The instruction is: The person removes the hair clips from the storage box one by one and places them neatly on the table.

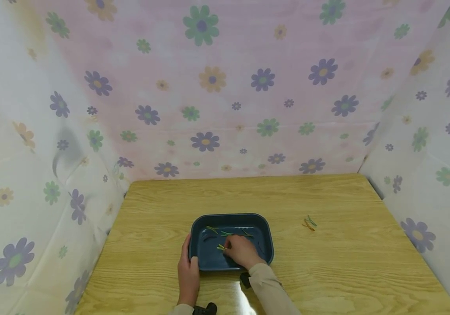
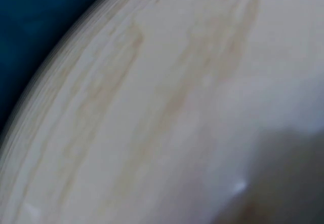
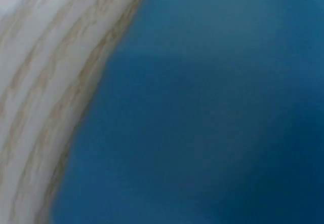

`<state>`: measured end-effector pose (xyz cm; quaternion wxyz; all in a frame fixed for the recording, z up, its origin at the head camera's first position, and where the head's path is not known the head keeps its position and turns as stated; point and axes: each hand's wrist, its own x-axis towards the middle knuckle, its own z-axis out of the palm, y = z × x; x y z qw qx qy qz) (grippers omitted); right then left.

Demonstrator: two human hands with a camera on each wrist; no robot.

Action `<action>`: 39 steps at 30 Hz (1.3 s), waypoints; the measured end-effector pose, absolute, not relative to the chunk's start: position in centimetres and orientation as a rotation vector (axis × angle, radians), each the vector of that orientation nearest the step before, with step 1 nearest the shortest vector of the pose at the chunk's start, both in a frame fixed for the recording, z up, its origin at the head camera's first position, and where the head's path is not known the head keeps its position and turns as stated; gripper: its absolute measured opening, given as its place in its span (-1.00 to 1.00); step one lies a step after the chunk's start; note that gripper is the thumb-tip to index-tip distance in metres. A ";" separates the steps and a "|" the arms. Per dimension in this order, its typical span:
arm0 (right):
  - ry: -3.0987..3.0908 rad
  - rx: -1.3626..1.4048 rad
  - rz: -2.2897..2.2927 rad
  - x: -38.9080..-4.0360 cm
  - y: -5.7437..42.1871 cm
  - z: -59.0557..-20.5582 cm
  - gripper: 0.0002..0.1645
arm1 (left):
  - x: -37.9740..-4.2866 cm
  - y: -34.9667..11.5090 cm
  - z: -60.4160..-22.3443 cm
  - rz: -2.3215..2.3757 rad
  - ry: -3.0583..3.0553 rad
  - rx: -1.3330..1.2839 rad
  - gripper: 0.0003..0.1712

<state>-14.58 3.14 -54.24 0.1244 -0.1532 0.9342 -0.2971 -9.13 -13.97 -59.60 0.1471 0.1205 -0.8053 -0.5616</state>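
Note:
A dark blue rectangular tray (image 1: 209, 264) sits on the wooden table in the head view. My left hand (image 1: 189, 275) grips its left side, thumb at the rim and fingers along the outer wall. Inside the tray, my right hand (image 1: 242, 250) has its fingertips bunched at a few thin yellow-green strips (image 1: 220, 247), which it seems to pinch; a small red bit shows there too. More thin green strips (image 1: 211, 229) lie on the tray floor farther back. The right wrist view shows only the blurred blue tray wall (image 3: 202, 122).
To the right of the tray, a few thin orange and green strips (image 1: 309, 223) lie on the wooden table (image 1: 339, 262). Flower-patterned cloth (image 1: 209, 109) hangs behind the table and on both sides. A black wrist device (image 1: 206, 309) is on the left wrist.

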 end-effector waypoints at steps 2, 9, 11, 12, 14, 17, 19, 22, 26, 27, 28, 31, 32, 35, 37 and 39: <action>2.726 -0.462 -0.887 -14.5 3.3 -54.2 -0.90 | -9.1 -14.0 -59.5 -1.603 -2.320 0.340 -0.24; 2.788 -0.474 -0.936 -14.5 4.0 -54.3 -0.94 | -9.1 -13.9 -59.3 -1.604 -2.339 0.353 -0.25; 2.794 -0.463 -0.973 -14.4 4.3 -54.3 -0.92 | -9.1 -13.9 -59.2 -1.613 -2.331 0.352 -0.25; 2.799 -0.450 -0.990 -14.4 4.4 -54.3 -0.90 | -9.1 -13.9 -59.2 -1.614 -2.331 0.353 -0.25; 2.802 -0.415 -1.025 -14.3 4.6 -54.2 -0.87 | -9.0 -13.9 -59.1 -1.623 -2.324 0.352 -0.25; 2.815 -0.351 -1.063 -14.2 5.0 -53.9 -0.83 | -9.0 -13.8 -59.1 -1.627 -2.317 0.352 -0.24; 2.820 -0.312 -1.087 -14.2 5.2 -53.7 -0.82 | -9.0 -13.8 -59.1 -1.628 -2.311 0.351 -0.24; 2.837 -0.265 -1.124 -14.0 5.6 -53.4 -0.83 | -9.0 -13.7 -59.0 -1.625 -2.307 0.352 -0.24; 2.881 -0.231 -1.147 -13.9 6.0 -53.1 -0.86 | -9.0 -13.7 -59.1 -1.614 -2.313 0.364 -0.24; 2.891 -0.227 -1.164 -13.9 6.2 -53.1 -0.86 | -9.0 -13.7 -59.2 -1.616 -2.313 0.368 -0.25; 2.905 -0.221 -1.174 -13.8 6.3 -53.1 -0.87 | -9.0 -13.7 -59.2 -1.617 -2.315 0.370 -0.25; 2.946 -0.206 -1.223 -13.8 6.6 -53.2 -0.87 | -9.0 -13.7 -59.4 -1.632 -2.312 0.373 -0.24; 2.956 -0.199 -1.244 -13.8 6.7 -53.3 -0.86 | -9.0 -13.7 -59.4 -1.633 -2.314 0.374 -0.24; 2.969 -0.141 -1.302 -13.8 7.0 -53.2 -0.85 | -9.0 -13.8 -59.4 -1.635 -2.316 0.376 -0.24; 2.966 -0.108 -1.344 -13.9 7.3 -53.1 -0.85 | -9.1 -13.8 -59.4 -1.624 -2.316 0.368 -0.24; 2.970 -0.071 -1.379 -14.0 7.5 -52.9 -0.86 | -9.1 -13.8 -59.3 -1.615 -2.316 0.359 -0.24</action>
